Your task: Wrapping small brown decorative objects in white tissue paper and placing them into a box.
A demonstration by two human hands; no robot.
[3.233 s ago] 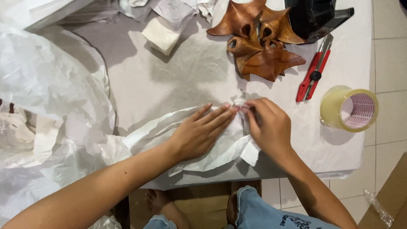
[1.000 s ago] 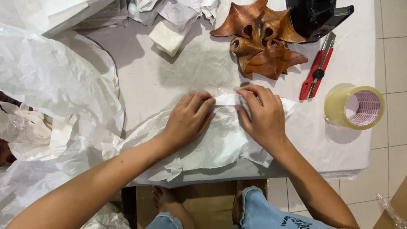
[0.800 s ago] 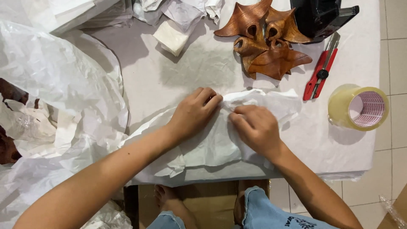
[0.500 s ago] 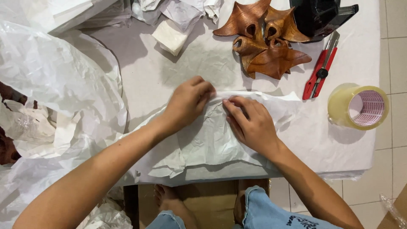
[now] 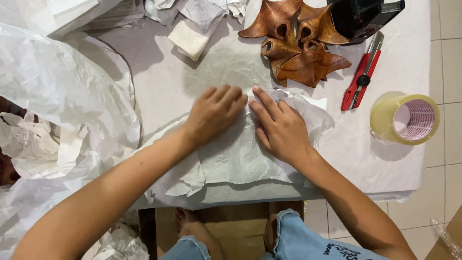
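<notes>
White, crumpled wrapping paper (image 5: pixel 240 159) lies bunched at the near edge of the paper-covered table (image 5: pixel 394 173), and both bare hands press down on it. The left hand (image 5: pixel 214 113) rests palm down on the upper left part of the bundle, fingers stretched flat and close together, gripping nothing. The right hand (image 5: pixel 279 127) lies just beside it, also flat, its fingertips almost touching those of the left at the top fold of the paper; it too clasps nothing and only pushes on the sheet. Whatever sits inside the bundle is hidden by the paper. Beyond the hands, well apart from them, a group of brown carved wooden star-shaped pieces (image 5: pixel 298 43) lies on the table, partly under a black tape dispenser (image 5: pixel 361 17) at the far edge. To the right of the carvings lies a red utility knife (image 5: pixel 361 77), and near it, toward the right edge, stands a roll of clear packing tape (image 5: pixel 404 118). A folded white paper pad (image 5: pixel 190 38) lies at the far left of the table, and loose heaps of thin white paper (image 5: pixel 57 96) fill the left side. Below the table edge, blue denim jeans (image 5: pixel 298 240) and bare feet show.
</notes>
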